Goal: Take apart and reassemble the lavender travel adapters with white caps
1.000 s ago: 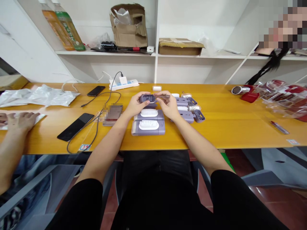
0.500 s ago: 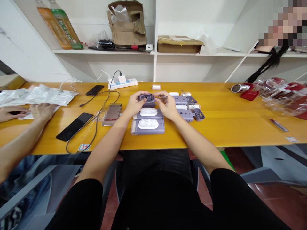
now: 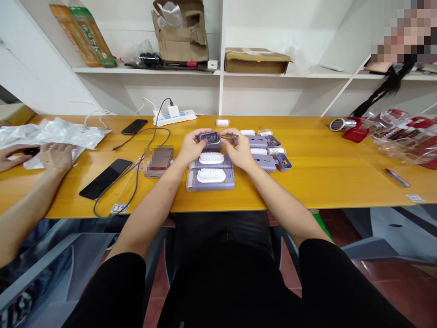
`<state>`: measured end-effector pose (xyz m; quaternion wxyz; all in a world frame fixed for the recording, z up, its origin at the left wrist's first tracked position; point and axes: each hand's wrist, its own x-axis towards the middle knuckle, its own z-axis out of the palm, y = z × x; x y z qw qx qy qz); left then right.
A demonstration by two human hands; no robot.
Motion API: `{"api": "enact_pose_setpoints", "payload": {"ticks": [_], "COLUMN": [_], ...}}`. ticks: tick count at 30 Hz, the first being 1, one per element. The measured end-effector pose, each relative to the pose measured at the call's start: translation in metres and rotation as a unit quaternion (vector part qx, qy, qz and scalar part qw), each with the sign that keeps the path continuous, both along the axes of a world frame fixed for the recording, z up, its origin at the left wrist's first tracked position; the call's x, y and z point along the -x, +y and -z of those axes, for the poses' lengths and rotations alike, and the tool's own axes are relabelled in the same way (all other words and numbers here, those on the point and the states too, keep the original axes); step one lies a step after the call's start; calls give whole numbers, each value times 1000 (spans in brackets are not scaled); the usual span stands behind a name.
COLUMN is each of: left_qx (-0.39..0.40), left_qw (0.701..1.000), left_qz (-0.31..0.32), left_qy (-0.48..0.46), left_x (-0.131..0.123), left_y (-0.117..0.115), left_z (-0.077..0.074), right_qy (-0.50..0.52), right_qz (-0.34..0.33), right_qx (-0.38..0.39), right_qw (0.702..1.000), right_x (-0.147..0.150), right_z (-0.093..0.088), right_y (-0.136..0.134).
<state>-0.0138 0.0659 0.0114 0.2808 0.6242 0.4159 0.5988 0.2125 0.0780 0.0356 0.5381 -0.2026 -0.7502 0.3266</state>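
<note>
My left hand [image 3: 191,148] grips a small purple-grey plastic part [image 3: 209,136] held just above the yellow table [image 3: 324,177]. My right hand [image 3: 239,149] pinches a thin brownish stick-like tool [image 3: 229,136] whose tip meets that part. Directly in front of my hands lie two purple cases with white brush inserts [image 3: 210,178], one behind the other. To the right of my right hand sit several more purple and white parts [image 3: 269,155].
A co-worker's hands [image 3: 54,155] rest on white plastic bags [image 3: 64,132] at the left. Two black phones [image 3: 104,178], a third phone [image 3: 157,161], a cable and a power strip [image 3: 174,117] lie left of centre. Red packaging [image 3: 396,132] and a pen [image 3: 397,177] are right. Shelves with cardboard boxes stand behind.
My hands stay on the purple part and the tool with only small shifts. The co-worker's hands at the left have moved further back onto the plastic bags.
</note>
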Motion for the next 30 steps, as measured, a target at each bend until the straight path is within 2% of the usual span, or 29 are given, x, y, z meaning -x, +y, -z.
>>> {"api": "enact_pose_setpoints", "payload": {"ticks": [14,30], "left_qx": [3,-21], "left_qw": [999,994], "left_qz": [-31,-111], "left_qy": [18,6], "left_x": [-7,-21], "left_y": [-2,-8], "left_z": [0,-7], "right_qy": [-14,25], "right_qz": [-16,-56], "right_qx": [3,-38], "right_qw": [1000,997], "right_x": [1,3], "right_z": [0,5], "right_y": [-6,-2]}}
